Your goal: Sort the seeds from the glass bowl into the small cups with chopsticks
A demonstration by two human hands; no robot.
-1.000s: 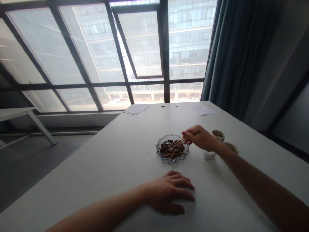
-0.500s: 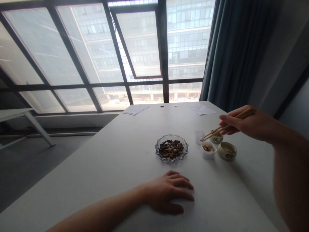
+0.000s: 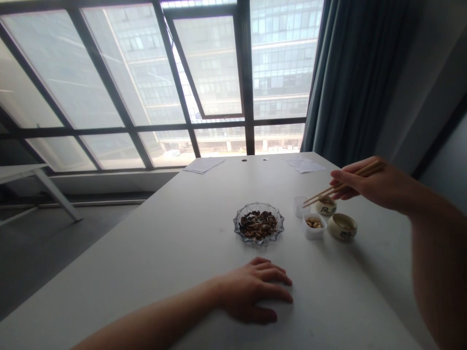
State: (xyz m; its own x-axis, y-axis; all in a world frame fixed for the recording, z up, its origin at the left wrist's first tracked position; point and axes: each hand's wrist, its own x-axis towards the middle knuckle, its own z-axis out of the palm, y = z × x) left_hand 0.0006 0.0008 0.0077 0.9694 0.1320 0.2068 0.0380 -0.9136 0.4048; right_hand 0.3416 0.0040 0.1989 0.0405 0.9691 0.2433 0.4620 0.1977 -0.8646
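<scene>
- I keep the right hand raised, its fingers curled in a grasp around a pair of wooden chopsticks.
- Chopsticks: the tips slope down to the left of the right fingers and overlap a translucent plastic container in my view. I cannot tell whether they touch it.
- I have the left hand palm down on the white table, its fingers released and spread, thumb toward the near side.
- Cut-glass bowl: on the table beyond the left fingers, well left of the right fingers. It holds dark, elongated seeds.
- White plastic container: lower left of the right fingers, farther out and to the right of the left fingers. It holds pale brown nuts.
- First ceramic cup, cream with a dark character: near the right fingers, on their lower left.
- Second ceramic cup, also marked: below the right fingers, just beside the white plastic container.
- Paper sheets: at the far left table edge, well beyond the left fingers.
</scene>
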